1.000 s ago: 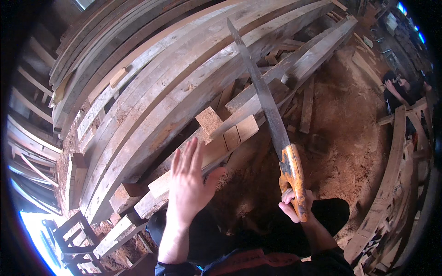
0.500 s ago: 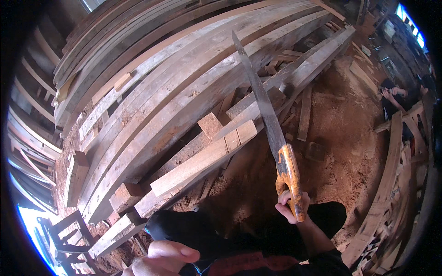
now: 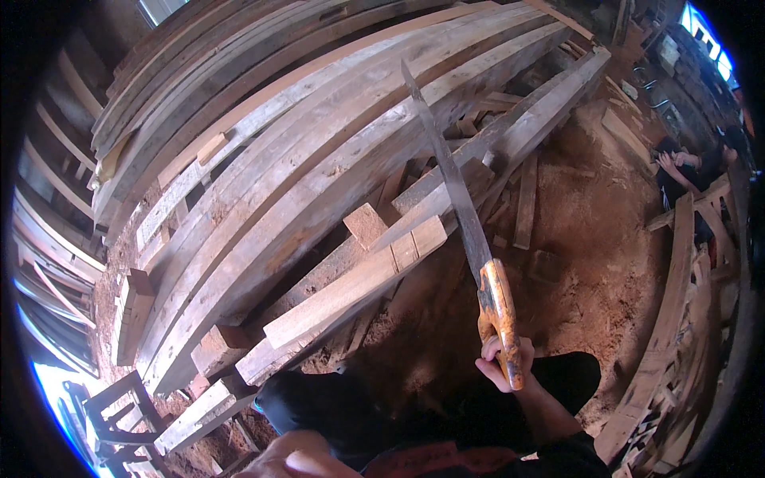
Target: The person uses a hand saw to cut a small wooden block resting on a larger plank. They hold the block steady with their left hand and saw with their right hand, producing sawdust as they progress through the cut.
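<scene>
My right hand [image 3: 526,358] is closed round the worn yellow-orange handle of a handsaw [image 3: 456,187]. The long dark blade points up and away, its tip over the stacked beams. Left of the blade lies a short pale timber piece [image 3: 351,283] with two dark lines across it near its right end. It rests on longer timber, and the saw appears apart from it. At the lower edge, my left hand [image 3: 293,456] shows only in part near my dark-clothed knee; its fingers are hidden, and no held thing shows there.
Long curved beams [image 3: 319,167] are stacked across the left and far side. Small wood blocks [image 3: 219,349] lie near my knee. Reddish sawdust covers the ground [image 3: 590,279]. More planks [image 3: 661,350] stand at right, with another person [image 3: 677,163] beyond. A dark wooden frame [image 3: 119,414] stands lower left.
My left hand has dropped lower in the picture, and its thumb no longer shows clearly. The saw and my right hand have shifted slightly downward; the grip is the same.
</scene>
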Tool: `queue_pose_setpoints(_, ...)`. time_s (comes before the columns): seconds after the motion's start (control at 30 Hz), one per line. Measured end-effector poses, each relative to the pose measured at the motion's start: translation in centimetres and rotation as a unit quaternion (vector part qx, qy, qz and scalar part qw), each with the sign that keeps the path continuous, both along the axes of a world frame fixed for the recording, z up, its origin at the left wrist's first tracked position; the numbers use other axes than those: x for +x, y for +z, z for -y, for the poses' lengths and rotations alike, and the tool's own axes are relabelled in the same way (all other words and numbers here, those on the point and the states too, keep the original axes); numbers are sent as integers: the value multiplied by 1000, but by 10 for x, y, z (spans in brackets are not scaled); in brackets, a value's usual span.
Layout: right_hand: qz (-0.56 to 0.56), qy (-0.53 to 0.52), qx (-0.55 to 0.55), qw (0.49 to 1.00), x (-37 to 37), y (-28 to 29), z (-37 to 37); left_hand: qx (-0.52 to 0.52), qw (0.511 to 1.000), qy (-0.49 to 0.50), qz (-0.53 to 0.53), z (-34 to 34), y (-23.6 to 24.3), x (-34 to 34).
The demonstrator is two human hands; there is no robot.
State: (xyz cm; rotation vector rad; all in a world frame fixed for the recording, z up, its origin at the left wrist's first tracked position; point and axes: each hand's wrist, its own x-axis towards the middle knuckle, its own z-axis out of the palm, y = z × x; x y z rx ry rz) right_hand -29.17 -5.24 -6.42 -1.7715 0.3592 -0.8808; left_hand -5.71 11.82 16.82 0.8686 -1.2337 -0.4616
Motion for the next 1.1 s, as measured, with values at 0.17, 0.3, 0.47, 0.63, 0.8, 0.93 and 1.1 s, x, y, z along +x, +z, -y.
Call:
queue_pose_setpoints(0.17,13,-8,24,1000,0,-2,-1,-6,1000,0,-1,-4,1,-4)
queue_pose_setpoints(0.3,17,-26,28,999,-3,0,-2,-10,1000,1,-2,-7,3,-8)
queue_pose_setpoints(0.47,3,-13,25,1000,-1,9,0,-10,1000,0,2,-10,3,-9)
queue_pose_setpoints(0.63,-2,-19,29,999,-4,3,2,-4,1000,-13,-1,-2,0,-11)
queue_pose_setpoints(0.8,-2,-20,27,999,-5,5,1,1,1000,-21,-1,2,0,-9)
queue_pose_setpoints(0.93,-8,-19,23,1000,-3,6,-1,10,1000,-15,6,0,2,-8)
queue_pose_setpoints(1.1,-1,-5,40,999,-2,12,-1,95,993,47,45,27,-18,21)
